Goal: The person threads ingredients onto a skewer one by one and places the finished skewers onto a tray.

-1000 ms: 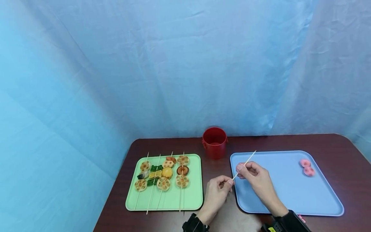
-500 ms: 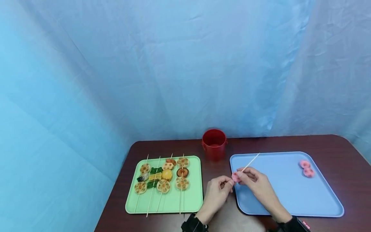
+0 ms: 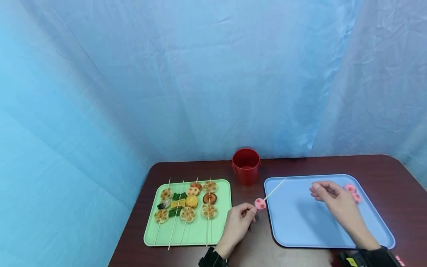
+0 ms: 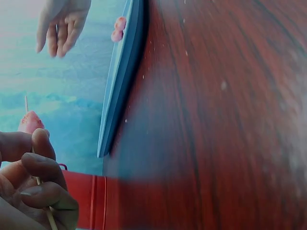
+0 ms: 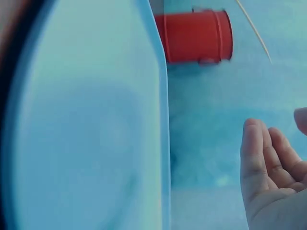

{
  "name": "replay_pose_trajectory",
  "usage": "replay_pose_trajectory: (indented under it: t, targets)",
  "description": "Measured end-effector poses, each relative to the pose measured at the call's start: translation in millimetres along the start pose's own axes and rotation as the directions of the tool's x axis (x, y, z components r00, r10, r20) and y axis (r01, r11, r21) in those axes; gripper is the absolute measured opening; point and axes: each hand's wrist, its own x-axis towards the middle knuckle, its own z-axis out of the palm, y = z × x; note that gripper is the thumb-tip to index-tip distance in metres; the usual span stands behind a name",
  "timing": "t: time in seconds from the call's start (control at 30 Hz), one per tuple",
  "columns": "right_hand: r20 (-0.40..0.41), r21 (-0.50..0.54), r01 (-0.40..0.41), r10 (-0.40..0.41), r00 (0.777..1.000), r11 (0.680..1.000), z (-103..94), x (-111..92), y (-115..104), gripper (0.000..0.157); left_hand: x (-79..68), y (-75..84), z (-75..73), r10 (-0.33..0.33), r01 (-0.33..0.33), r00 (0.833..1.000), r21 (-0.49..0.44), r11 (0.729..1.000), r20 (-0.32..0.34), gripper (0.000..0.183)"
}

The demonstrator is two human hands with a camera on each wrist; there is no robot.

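My left hand (image 3: 236,224) pinches a thin wooden skewer (image 3: 275,188) between the two trays. A pink round food piece (image 3: 260,203) is threaded on it just beyond the fingertips, and the bare pointed end slants up to the right. In the left wrist view the skewer's lower part (image 4: 51,218) runs through curled fingers. Over the blue tray (image 3: 300,233) hovers my right hand (image 3: 338,205), holding nothing, its fingers loosely bent and the thumb apart in the right wrist view. Just past it, two more pink pieces (image 3: 350,188) lie on that tray, partly covered by the hand.
A green tray (image 3: 221,231) on the left bears several filled skewers with lotus slices (image 3: 188,214), a mushroom slice (image 3: 209,198) and other pieces. Behind, between the trays, stands a red bucket (image 3: 247,172). A blue curtain (image 3: 233,81) closes off the dark wooden table's (image 3: 253,256) far side.
A pink piece appeared on the skewer between the hands. Since then my right hand has let go and moved right over the blue tray, while my left hand shifted slightly left with the skewer.
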Motion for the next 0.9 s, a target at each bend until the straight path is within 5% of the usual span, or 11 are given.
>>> replay_pose_trajectory:
  t: [0.37,0.57,0.9]
  targets:
    - [-0.092,-0.339,-0.031,-0.001,0.996,0.94,-45.4,4,36,0.051,1.5,-8.9,-10.6,-0.062,0.062,0.998,-0.033,0.998,-0.011,0.022]
    - [-0.121,-0.466,-0.077,0.023,0.992,0.881,-50.6,9,54,0.038,2.4,-10.3,-11.5,-0.087,0.086,0.996,-0.037,0.996,-0.007,0.022]
    - [-0.098,-0.561,-0.115,0.072,0.993,0.82,-52.7,14,69,0.046,-0.4,7.2,-12.4,-0.116,0.116,0.992,-0.02,0.993,-0.042,0.015]
